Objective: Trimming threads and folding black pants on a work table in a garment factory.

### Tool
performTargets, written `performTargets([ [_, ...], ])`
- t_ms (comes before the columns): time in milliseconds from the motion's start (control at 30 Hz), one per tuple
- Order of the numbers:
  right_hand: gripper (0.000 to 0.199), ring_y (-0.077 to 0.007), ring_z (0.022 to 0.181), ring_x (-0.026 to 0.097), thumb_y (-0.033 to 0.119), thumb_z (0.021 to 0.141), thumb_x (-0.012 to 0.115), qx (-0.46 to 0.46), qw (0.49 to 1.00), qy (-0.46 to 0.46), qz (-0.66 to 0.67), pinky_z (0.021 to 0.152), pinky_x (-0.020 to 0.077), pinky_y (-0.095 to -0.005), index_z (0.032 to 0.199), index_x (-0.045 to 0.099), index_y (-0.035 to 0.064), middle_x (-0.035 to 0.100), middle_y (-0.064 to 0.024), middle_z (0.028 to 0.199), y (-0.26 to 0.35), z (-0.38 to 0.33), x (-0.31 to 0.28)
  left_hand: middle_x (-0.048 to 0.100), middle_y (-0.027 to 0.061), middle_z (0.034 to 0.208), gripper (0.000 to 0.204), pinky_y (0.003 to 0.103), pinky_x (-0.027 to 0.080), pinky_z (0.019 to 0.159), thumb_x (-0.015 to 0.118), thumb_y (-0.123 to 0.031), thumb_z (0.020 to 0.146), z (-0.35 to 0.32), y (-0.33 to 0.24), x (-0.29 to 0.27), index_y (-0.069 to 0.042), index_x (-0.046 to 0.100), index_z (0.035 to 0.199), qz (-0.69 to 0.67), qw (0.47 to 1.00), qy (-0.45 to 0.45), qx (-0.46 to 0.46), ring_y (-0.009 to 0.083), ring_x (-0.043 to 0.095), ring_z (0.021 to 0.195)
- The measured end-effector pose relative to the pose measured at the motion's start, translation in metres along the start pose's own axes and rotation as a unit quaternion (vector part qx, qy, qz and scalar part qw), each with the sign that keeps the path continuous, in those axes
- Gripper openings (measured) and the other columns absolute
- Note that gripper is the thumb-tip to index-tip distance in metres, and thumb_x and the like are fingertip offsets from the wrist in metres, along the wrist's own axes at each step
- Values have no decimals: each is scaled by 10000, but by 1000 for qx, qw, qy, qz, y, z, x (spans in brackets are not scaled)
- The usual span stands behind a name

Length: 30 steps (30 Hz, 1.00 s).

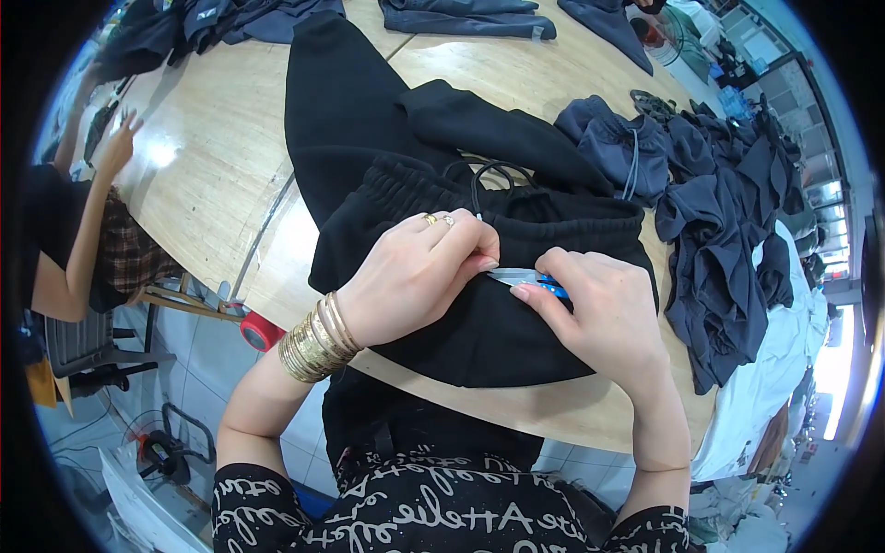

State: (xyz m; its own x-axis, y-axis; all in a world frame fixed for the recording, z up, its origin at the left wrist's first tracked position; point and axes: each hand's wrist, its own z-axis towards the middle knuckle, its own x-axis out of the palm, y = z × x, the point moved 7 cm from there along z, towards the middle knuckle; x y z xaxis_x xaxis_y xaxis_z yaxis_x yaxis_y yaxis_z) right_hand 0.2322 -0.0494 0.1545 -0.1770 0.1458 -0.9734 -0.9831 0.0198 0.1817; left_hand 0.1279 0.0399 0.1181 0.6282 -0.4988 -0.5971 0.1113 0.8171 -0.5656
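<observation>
Black drawstring trousers [433,313] lie spread on the wooden table in front of me, their gathered waistband toward the middle and the legs stretching away. My left hand [415,267], with rings and gold bangles, pinches at the fabric just below the waistband; what is between its fingertips is too small to make out. Blue-handled thread snips [550,285] are gripped in my right hand [599,309]. Their silver blades point left, the tips close to my left fingertips and just over the black cloth. A black drawstring loop [502,170] lies over the waistband opening.
Dark blue-grey garments [724,221] are heaped along the table's right side, and folded ones [466,18] lie at the far edge. At the left, another person's hand [118,143] is over the pale wooden table [221,166]. A red round object [261,330] sits below the table's left edge.
</observation>
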Motion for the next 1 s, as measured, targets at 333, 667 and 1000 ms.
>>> performTargets([
  [333,288,-217,583,598,308,859,638,2,1000,15,7,525,456,-332,734,541,67,567,-62,606,3,3,-2,568,54,794,144,311,448,634,634,20,779,-1,-1,0,-42,520,842,17,1000,0,9,228,561,688],
  [667,294,-254,611,624,315,859,622,-11,998,62,-15,538,468,-356,717,556,68,592,-86,594,4,5,7,562,60,789,132,302,441,608,621,31,791,-7,-3,-2,-42,527,848,3,1000,-3,6,216,552,669],
  [1000,263,-163,568,552,304,861,660,260,952,-28,157,558,431,-270,861,590,51,548,-53,620,-81,-50,-13,649,90,708,260,301,512,617,565,-262,941,-102,53,-74,-41,675,860,122,825,388,-393,218,641,613],
])
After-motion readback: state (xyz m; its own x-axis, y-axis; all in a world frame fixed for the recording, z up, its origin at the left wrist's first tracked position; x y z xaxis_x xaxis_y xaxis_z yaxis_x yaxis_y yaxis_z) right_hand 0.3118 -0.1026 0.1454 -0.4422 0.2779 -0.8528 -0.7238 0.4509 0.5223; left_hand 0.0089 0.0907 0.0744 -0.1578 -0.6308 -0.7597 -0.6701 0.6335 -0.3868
